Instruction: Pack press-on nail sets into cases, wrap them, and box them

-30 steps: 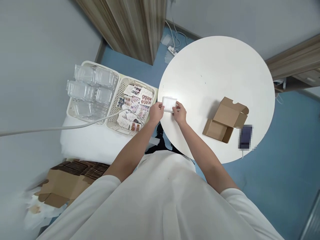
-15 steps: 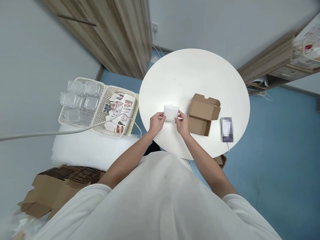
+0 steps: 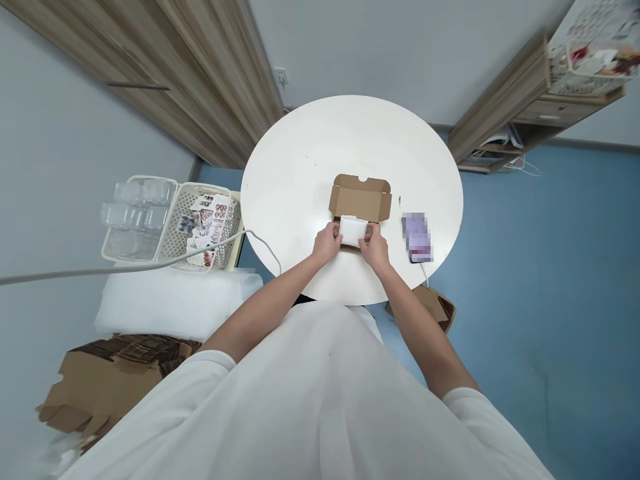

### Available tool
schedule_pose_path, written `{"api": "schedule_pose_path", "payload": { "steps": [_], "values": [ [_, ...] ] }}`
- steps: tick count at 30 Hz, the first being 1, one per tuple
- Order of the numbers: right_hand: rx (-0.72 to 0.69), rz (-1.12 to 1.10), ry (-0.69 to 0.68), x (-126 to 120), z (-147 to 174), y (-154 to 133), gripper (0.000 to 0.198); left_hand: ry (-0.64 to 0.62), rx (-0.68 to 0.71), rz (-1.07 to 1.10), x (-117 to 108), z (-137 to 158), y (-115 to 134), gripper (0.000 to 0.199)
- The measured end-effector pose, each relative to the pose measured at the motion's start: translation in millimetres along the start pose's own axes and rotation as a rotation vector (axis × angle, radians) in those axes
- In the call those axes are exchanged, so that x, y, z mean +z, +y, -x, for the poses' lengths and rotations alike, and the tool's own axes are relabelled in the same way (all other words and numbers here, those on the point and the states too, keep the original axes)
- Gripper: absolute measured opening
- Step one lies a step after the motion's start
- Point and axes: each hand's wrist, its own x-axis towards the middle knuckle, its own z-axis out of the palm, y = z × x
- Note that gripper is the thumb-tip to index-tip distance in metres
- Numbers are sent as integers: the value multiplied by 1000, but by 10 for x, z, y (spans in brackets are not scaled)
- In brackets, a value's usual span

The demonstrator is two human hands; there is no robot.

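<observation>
A small white wrapped packet [image 3: 353, 230] is held level between my two hands, over the lower part of an open cardboard box [image 3: 361, 202]. The box lies on the white round table [image 3: 300, 160] with its lid folded back, away from me. My left hand [image 3: 327, 242] is closed on the packet's left edge, and my right hand [image 3: 374, 245] pinches its right edge. Most of the box's bottom is hidden by the packet and my fingers, so I cannot tell whether the packet touches it.
A phone-like device [image 3: 417, 237], blurred out, lies at the table's right with a cable. Left of the table are a basket of patterned cards [image 3: 205, 227], a basket of clear plastic containers [image 3: 137, 213], a white roll [image 3: 175, 303] and flattened cardboard [image 3: 100, 383]. A cable [image 3: 220, 247] crosses the left side.
The packet has moved in both hands from beside the box to over its lower part. The box now sits straighter in front of me, and the whole view has shifted.
</observation>
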Motion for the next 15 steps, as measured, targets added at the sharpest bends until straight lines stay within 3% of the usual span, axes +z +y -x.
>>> {"api": "schedule_pose_path", "payload": {
  "steps": [8,11,15],
  "values": [
    [6,292,-143,145,-81,33,24,-157,66,-419,105,-53,64,31],
    [16,333,-182,172,-106,45,22,-220,79,-485,153,-59,71,28],
    [-6,383,-168,211,-91,53,26,-192,109,-494,184,-50,68,24]
  ]
}}
